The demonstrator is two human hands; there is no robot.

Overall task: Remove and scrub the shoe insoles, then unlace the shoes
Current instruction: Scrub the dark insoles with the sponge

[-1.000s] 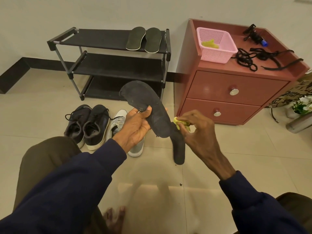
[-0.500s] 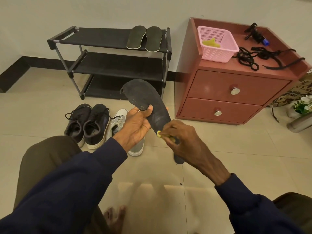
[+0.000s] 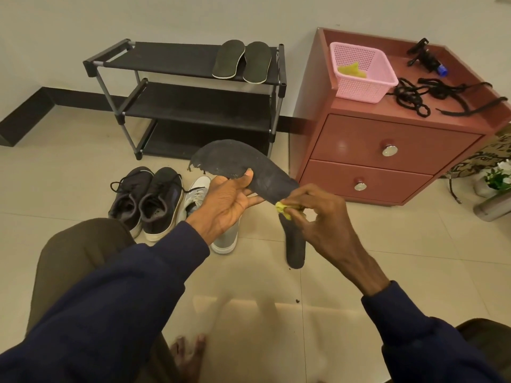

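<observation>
Left hand [image 3: 229,201] grips black insole [image 3: 265,172] midway; right hand [image 3: 318,219] pinches yellow cloth [image 3: 281,208] at insole's edge, above floor [image 3: 373,261].

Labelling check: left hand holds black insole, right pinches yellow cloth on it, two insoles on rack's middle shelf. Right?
No: head view shows the two insoles on the top shelf of the rack, not the middle. The left hand holding the black insole and right hand pinching the cloth are right.

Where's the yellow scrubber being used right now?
Head view, centre: the right hand pinches the yellow scrubber against the middle of the black insole, which the left hand holds, just left of the red cabinet.
</observation>
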